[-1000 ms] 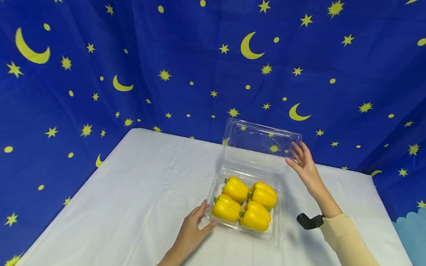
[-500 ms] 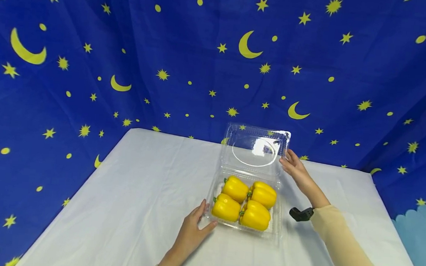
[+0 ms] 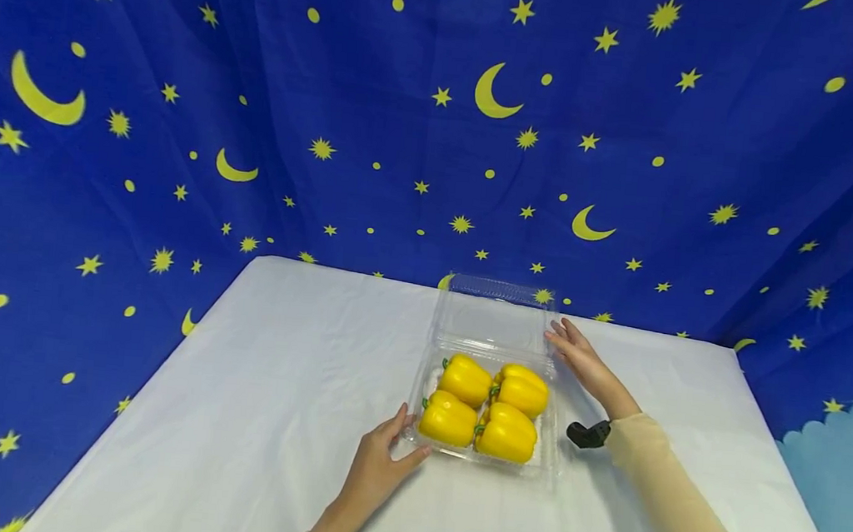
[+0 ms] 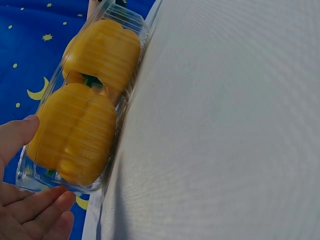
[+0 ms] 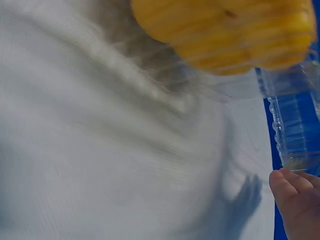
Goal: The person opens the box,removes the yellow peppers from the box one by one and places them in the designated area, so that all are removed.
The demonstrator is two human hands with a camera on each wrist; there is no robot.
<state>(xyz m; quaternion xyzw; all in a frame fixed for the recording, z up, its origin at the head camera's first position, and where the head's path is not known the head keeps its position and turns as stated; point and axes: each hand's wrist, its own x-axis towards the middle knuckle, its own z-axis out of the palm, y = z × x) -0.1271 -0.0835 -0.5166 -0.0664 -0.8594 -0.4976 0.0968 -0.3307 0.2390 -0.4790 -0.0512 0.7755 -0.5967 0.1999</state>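
Clamshell container [image 3: 489, 388] of four yellow bell peppers [image 3: 483, 408] runs 6-to-12, lid [image 3: 494, 315] tilted up at 12. Left hand [image 3: 375, 466], fingers spread, steadies its 7 o'clock corner; right hand [image 3: 579, 357] fingertips touch the lid's 3 o'clock edge.

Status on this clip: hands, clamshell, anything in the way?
Left hand steadies clamshell tray corner. Right hand touches raised lid, fingers straight. Four yellow peppers inside. Nothing in the way.

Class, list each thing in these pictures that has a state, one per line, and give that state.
Clear plastic clamshell container: open, sitting flat on the table.
Its hinged clear lid: raised, tilted back.
Four yellow bell peppers: lying inside the container.
Left hand: fingers straight, touching the container's near corner.
Right hand: fingers straight, at the lid's edge.
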